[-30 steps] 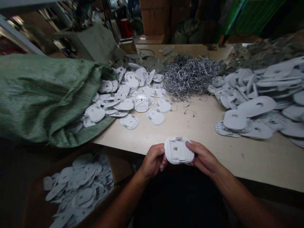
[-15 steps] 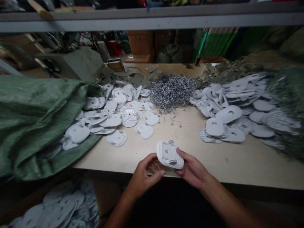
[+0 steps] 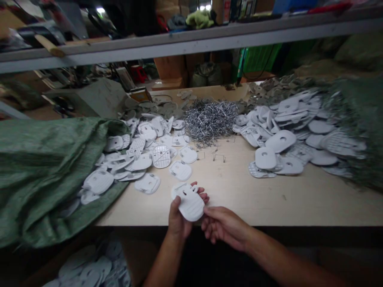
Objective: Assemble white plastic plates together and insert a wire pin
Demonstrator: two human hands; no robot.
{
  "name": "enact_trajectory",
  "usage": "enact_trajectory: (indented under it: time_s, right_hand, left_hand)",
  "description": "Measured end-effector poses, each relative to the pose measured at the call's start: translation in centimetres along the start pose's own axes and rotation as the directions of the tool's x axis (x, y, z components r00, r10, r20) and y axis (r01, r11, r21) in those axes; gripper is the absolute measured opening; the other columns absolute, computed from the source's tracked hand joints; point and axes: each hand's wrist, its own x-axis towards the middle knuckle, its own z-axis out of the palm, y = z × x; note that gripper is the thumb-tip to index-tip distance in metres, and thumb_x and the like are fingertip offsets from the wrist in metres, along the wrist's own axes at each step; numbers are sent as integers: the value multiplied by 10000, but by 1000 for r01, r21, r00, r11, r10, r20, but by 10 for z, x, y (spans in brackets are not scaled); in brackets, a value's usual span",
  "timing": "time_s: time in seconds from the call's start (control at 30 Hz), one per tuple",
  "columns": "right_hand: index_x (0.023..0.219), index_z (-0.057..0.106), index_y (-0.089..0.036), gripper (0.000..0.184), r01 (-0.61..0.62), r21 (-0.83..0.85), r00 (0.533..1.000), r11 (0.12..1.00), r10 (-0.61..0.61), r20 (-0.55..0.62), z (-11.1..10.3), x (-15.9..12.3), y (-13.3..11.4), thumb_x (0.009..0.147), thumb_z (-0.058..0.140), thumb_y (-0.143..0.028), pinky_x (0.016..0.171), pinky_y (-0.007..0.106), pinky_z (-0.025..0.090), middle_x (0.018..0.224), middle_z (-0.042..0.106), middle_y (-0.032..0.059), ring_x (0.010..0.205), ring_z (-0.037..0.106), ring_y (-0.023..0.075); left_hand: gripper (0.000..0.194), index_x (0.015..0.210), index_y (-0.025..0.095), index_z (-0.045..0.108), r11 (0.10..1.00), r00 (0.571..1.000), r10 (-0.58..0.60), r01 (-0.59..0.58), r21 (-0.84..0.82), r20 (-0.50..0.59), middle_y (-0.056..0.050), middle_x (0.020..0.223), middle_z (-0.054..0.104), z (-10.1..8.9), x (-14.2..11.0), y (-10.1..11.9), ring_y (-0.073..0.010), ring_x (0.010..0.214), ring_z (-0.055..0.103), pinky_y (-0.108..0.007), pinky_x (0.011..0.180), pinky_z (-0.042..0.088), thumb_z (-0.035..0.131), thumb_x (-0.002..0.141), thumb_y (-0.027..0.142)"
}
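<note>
A white rounded plastic plate (image 3: 191, 206) with a slot and a small loop near its upper end is held tilted over the table's front edge. My left hand (image 3: 178, 219) grips it from the left, thumb on the top face and fingertips showing beyond its far side. At the plate's lower right edge, my right hand (image 3: 226, 228) pinches with thumb and forefinger, its other fingers curled below. Just beyond lie similar white plates (image 3: 180, 170) and a few loose bent wire springs (image 3: 220, 158).
A tangled heap of wire springs (image 3: 211, 119) sits mid-table. White plates pile up at right (image 3: 281, 141) and spill from a green woven sack (image 3: 54, 171) at left. Below the table, a box holds more plates (image 3: 89, 271). A shelf edge (image 3: 191, 48) spans above.
The plate has passed from my right hand into my left and turned, showing a different face. My right hand has shifted to its lower edge. The view has tilted upward.
</note>
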Motion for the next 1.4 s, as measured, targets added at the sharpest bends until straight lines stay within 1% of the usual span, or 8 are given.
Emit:
enact_trajectory:
  time_s: [0.13,0.23,0.37,0.5,0.83,1.03,1.17,1.4]
  right_hand:
    - [1086,767,-137,533,221,-468,932,856,-326,-157,-34,-16,-24,895,794,-634,576,238,486,888,733,66,691,652,141]
    - [1185,779,-169,463,303,-773,705,558,-677,-213,-68,-33,-53,953,737,-567,756,323,560,963,746,82,834,677,192]
    - [1263,758,-175,449,80,-982,343,170,-930,-133,-113,-61,-93,986,678,-519,854,410,586,1150,743,130,944,697,252]
    - [1322,728,-132,535,-173,-985,162,-19,-987,-9,-149,-81,-125,974,650,-531,1083,529,531,1314,699,194,1214,660,355]
    - [1308,754,-136,544,-302,-952,317,46,-937,-146,-174,-64,-150,924,692,-517,1074,478,534,1286,748,185,1198,691,346]
    - [1301,757,-149,565,-219,-967,150,132,-974,-167,-182,-84,-199,940,667,-574,884,408,573,1131,789,150,937,742,279]
    - [1478,637,-101,741,-202,-947,7,250,-966,-257,-208,-88,-238,835,770,-444,1117,503,487,1422,676,230,1255,659,353]
    - [1291,719,-102,546,4,-897,24,441,-897,-441,-240,-72,-264,808,782,-350,922,403,575,1111,781,165,998,730,279]
  left_hand:
    - [764,1280,76,740,993,995,-62,54,-101,-82,-185,1129,779,-7,3,15,-307,982,773,-473,953,653,861,769,631]
    - [733,1257,63,751,991,987,-101,89,-99,-124,-214,1153,779,-15,5,17,-332,1014,772,-498,962,658,870,766,593]
    - [684,1219,84,772,986,982,-143,130,-102,-126,-221,1155,786,-27,8,13,-373,1078,765,-570,1038,628,868,756,578]
    - [686,1305,98,746,979,982,-182,175,-108,-57,-225,1224,777,-37,11,13,-393,1143,752,-618,1142,555,831,797,552]
    - [847,1645,138,466,967,983,-180,168,-191,-45,-244,1408,721,-53,6,15,-421,1242,737,-618,1140,565,692,928,526]
    - [877,1748,224,255,964,987,-145,157,-216,71,-208,1474,687,-62,8,16,-437,1278,720,-692,1202,469,610,953,323]
    - [949,1765,260,119,942,973,-202,224,-251,111,-189,1524,645,-67,11,19,-434,1332,683,-662,1187,499,606,955,343]
    - [963,1765,281,46,960,980,-175,192,-205,98,-181,1505,664,-71,11,17,-424,1322,689,-667,1191,494,591,973,334]
